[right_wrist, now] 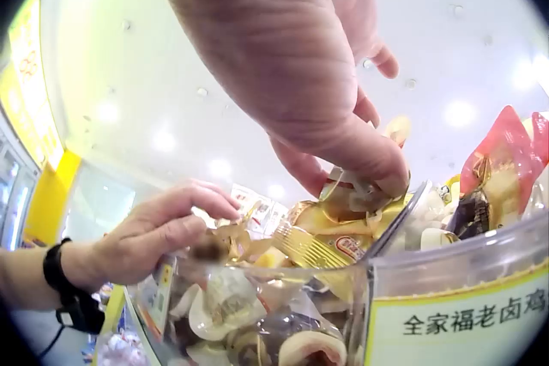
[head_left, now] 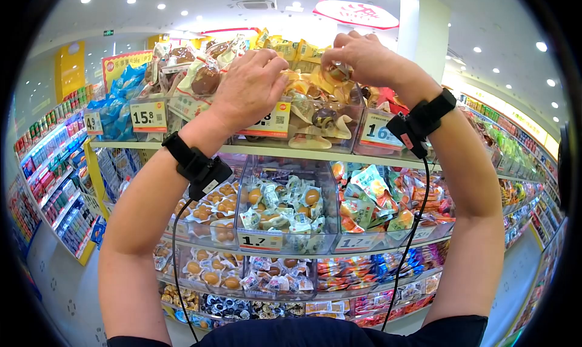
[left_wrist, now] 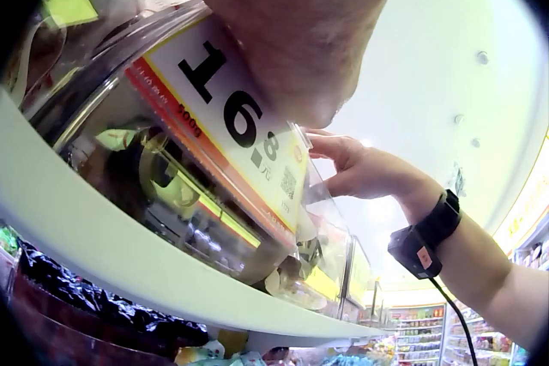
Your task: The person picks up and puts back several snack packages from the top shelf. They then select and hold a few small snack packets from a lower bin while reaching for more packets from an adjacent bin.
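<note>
In the head view my right hand (head_left: 368, 60) reaches over the back of a clear bin (head_left: 354, 119) on the top shelf. Thumb and fingers pinch a gold-and-clear snack packet (right_wrist: 356, 194) with brown food inside. My left hand (head_left: 251, 89) is over the left part of the same bin, above its 16.8 price tag (left_wrist: 232, 126). The right wrist view shows the left hand's fingers (right_wrist: 184, 203) fairly straight, their tips right at the packets. More packets with dark brown food (head_left: 324, 116) fill the bin under both hands.
Blue packets (head_left: 124, 95) and large brown packed items (head_left: 205, 80) stand in bins to the left. Red packets (right_wrist: 506, 156) lie in the neighbouring bin to the right. Lower tiers hold packed eggs (head_left: 312, 196) and colourful bags (head_left: 370, 189). Further shelves (head_left: 57, 177) line the shop.
</note>
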`<state>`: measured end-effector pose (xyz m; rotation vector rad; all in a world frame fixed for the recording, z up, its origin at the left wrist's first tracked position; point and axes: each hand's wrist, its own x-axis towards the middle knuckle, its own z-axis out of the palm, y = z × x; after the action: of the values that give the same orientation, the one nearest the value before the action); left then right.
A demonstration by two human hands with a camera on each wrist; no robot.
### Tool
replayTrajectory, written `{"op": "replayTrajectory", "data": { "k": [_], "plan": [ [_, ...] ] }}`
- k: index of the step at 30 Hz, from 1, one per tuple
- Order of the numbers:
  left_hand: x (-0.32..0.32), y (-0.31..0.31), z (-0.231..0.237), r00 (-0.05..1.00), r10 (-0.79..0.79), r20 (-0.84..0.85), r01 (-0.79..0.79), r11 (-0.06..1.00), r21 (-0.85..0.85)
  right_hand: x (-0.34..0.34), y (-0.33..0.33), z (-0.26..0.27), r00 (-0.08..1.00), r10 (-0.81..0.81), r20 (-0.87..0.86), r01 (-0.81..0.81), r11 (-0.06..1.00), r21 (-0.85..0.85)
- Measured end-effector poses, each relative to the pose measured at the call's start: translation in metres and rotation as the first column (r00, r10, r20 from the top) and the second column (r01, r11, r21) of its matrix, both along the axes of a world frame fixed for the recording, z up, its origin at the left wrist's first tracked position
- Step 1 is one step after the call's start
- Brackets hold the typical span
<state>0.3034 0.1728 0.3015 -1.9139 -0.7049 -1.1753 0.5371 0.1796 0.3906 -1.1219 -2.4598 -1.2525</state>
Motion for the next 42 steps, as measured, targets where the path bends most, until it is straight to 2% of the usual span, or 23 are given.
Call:
{"op": "replayTrajectory", "data": {
  "k": [2, 5, 6, 8, 10, 11, 12, 14, 15, 16, 18, 21, 22, 25, 27, 29, 33, 36, 39, 42],
  "plan": [
    [0.001, -0.002, 0.003, 0.999, 0.009, -0.037, -0.008, 1.000, 0.023, 0.000, 0.004, -0.005, 0.996, 0.013, 0.088, -0.017, 0.999, 0.045],
    [0.007, -0.005, 0.006, 0.995, -0.037, -0.090, 0.034, 0.999, -0.037, -0.012, -0.010, -0.012, 0.992, -0.030, 0.126, 0.045, 0.992, -0.118],
    [0.011, -0.006, 0.007, 0.993, -0.051, -0.103, 0.044, 0.997, -0.069, -0.016, -0.007, -0.016, 0.995, 0.030, 0.097, -0.015, 0.989, -0.148],
    [0.017, -0.006, 0.008, 0.988, -0.079, -0.129, 0.061, 0.989, -0.135, -0.016, -0.008, -0.016, 1.000, 0.024, 0.006, -0.022, 0.967, -0.255],
    [0.021, -0.003, 0.007, 0.970, -0.130, -0.205, 0.114, 0.989, -0.089, -0.018, 0.002, -0.014, 0.995, 0.025, -0.093, -0.057, 0.933, -0.355],
    [0.023, -0.002, 0.006, 0.958, -0.154, -0.243, 0.142, 0.988, -0.068, -0.017, 0.011, -0.010, 0.992, 0.040, -0.123, -0.080, 0.934, -0.349],
    [0.026, -0.002, 0.004, 0.958, -0.101, -0.267, 0.096, 0.995, -0.033, -0.017, 0.019, -0.006, 0.987, 0.054, -0.152, -0.104, 0.934, -0.341],
    [0.025, -0.006, 0.006, 0.947, -0.049, -0.318, -0.012, 0.982, -0.187, -0.012, 0.033, 0.007, 0.964, 0.144, -0.223, -0.212, 0.922, -0.323],
    [0.024, -0.007, 0.008, 0.938, -0.026, -0.346, -0.069, 0.963, -0.261, -0.016, 0.035, 0.015, 0.970, 0.103, -0.219, -0.175, 0.925, -0.336],
    [0.024, -0.004, 0.006, 0.941, -0.046, -0.335, -0.025, 0.979, -0.204, -0.021, 0.037, 0.022, 0.974, 0.062, -0.216, -0.137, 0.925, -0.354],
    [0.023, -0.003, 0.005, 0.939, -0.071, -0.336, -0.001, 0.978, -0.211, -0.030, 0.053, 0.031, 0.977, -0.042, -0.209, -0.047, 0.913, -0.406],
    [0.023, -0.007, 0.008, 0.936, -0.082, -0.343, -0.012, 0.964, -0.265, -0.051, 0.069, 0.032, 0.945, -0.327, 0.000, 0.275, 0.792, -0.545],
    [0.023, -0.008, 0.008, 0.936, -0.080, -0.344, -0.025, 0.957, -0.291, -0.050, 0.082, 0.027, 0.921, -0.369, -0.124, 0.203, 0.726, -0.657],
    [0.021, -0.007, 0.007, 0.938, -0.119, -0.327, 0.022, 0.959, -0.284, -0.055, 0.107, 0.025, 0.857, -0.508, -0.089, 0.275, 0.596, -0.754],
    [0.021, -0.007, 0.008, 0.934, -0.122, -0.335, 0.020, 0.956, -0.292, -0.052, 0.111, 0.024, 0.858, -0.510, -0.065, 0.280, 0.570, -0.773],
    [0.021, -0.006, 0.008, 0.932, -0.133, -0.336, 0.033, 0.957, -0.287, -0.051, 0.088, 0.024, 0.907, -0.420, -0.040, 0.253, 0.616, -0.746],
    [0.021, -0.006, 0.008, 0.932, -0.143, -0.333, 0.046, 0.958, -0.281, -0.049, 0.081, 0.027, 0.933, -0.321, -0.163, 0.121, 0.705, -0.698],
    [0.020, -0.007, 0.008, 0.935, -0.146, -0.322, 0.047, 0.954, -0.296, -0.044, 0.080, 0.031, 0.894, -0.261, -0.364, 0.006, 0.820, -0.573],
    [0.020, -0.006, 0.007, 0.935, -0.153, -0.321, 0.047, 0.948, -0.315, -0.037, 0.077, 0.032, 0.870, -0.216, -0.443, -0.061, 0.844, -0.533],
    [0.019, -0.006, 0.008, 0.936, -0.144, -0.322, 0.036, 0.947, -0.320, -0.028, 0.072, 0.036, 0.829, -0.087, -0.553, -0.176, 0.897, -0.404]
  ]
}}
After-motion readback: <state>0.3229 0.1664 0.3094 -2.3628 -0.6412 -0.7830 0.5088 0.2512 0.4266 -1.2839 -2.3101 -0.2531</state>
